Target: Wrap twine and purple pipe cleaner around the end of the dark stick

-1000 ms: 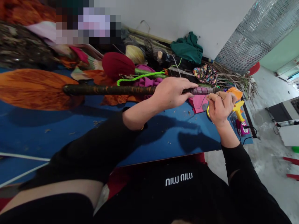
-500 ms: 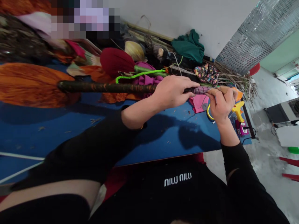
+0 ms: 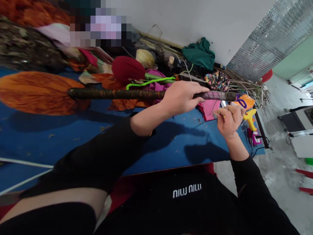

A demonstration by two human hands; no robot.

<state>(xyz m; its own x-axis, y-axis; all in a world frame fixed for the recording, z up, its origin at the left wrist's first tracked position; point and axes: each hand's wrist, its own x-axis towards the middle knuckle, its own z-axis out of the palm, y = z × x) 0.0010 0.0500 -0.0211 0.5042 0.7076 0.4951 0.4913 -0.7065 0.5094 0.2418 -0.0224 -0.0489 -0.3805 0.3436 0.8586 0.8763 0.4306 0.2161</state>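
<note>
My left hand is closed round a long dark stick, held level above the table. Orange gathered cloth forms a wide oval at the stick's left end. Just right of my left hand, a purple band wound with thin dark turns covers the stick. A purple loop shows at its right end. Below the stick, my right hand has its fingers pinched together, apart from the stick. By its fingertips runs a thin dark strand, which the fingers seem to grip; its end is hidden.
Pink cloth lies beneath the stick on the blue table. At the right edge are a yellow glue gun and a purple power socket with cables. Cloth bundles, a bright green fuzzy strip and dry twigs lie behind.
My right hand has moved down and away from the wound part of the stick, uncovering its right end. My left hand keeps its hold. The view has shifted slightly.
</note>
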